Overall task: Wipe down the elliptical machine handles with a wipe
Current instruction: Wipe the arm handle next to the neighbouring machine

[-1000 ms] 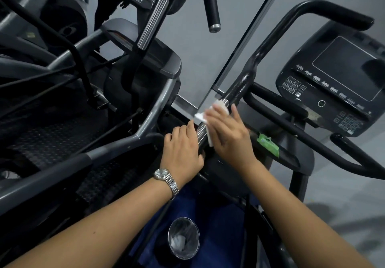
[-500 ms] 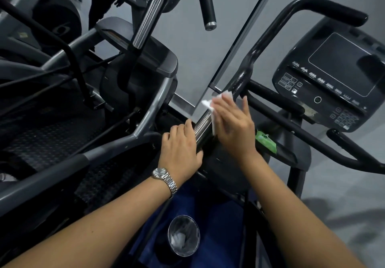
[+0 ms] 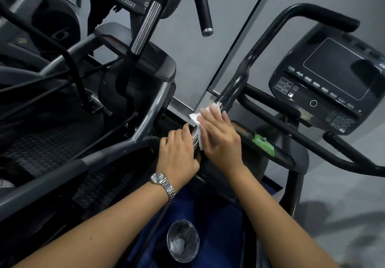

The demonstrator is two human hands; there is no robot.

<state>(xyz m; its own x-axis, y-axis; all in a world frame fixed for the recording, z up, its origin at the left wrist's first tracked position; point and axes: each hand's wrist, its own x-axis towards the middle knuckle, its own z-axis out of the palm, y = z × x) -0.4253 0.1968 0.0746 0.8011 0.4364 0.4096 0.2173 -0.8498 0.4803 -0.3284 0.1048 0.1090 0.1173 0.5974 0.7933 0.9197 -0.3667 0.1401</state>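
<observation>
The elliptical's left handle [image 3: 250,59] is a black curved bar that turns into a ribbed silver section [image 3: 194,137] lower down. My right hand [image 3: 220,140] lies over that silver section, fingers straight, pressing a white wipe [image 3: 195,119] against it just below the black part. My left hand [image 3: 177,155], with a metal watch on the wrist, grips the same bar right below the wipe. Most of the silver section is hidden under both hands.
The machine's console [image 3: 333,80] is to the right, with a green packet [image 3: 263,143] on the tray below it. A small bin [image 3: 183,240] holding used wipes stands on the floor between my arms. A second machine [image 3: 145,28] crowds the left.
My right hand slid the wipe a little up the bar, then back down towards my left hand. The left hand kept its grip in the same place.
</observation>
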